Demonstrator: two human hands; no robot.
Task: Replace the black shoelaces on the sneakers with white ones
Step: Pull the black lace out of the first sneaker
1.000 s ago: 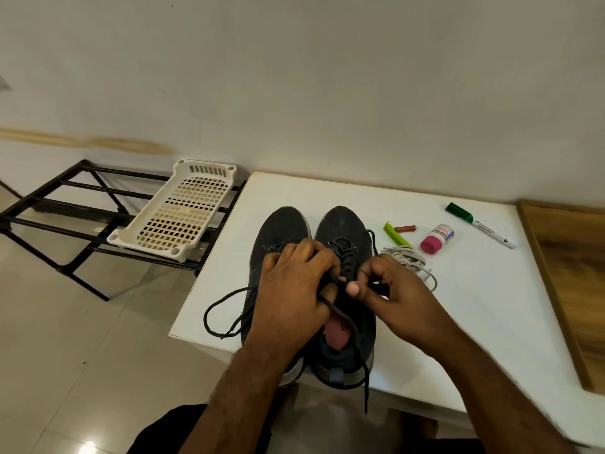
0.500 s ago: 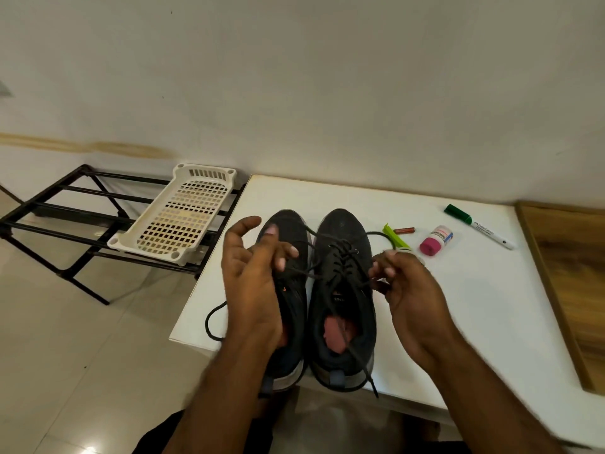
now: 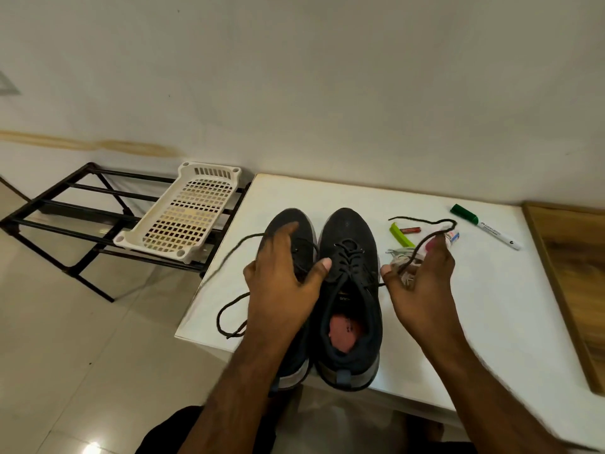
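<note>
Two dark sneakers stand side by side on a white table, toes toward 12 o'clock.

The left hand (image 3: 281, 283) hangs spread over the left sneaker (image 3: 288, 231); whether it grips the black lace (image 3: 235, 253) trailing toward 9 o'clock is unclear. The right hand (image 3: 422, 280) pinches the right sneaker's (image 3: 350, 290) lace end (image 3: 422, 221). The tongue print is unreadable. At 1 o'clock lies a green-capped marker (image 3: 484, 229), its label illegible.

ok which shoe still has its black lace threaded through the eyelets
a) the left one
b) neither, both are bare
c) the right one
c) the right sneaker shows black lace crisscrossed over its tongue, its free end pinched by the right hand; the left sneaker is partly under the left hand, with loose lace trailing beside it.
</note>
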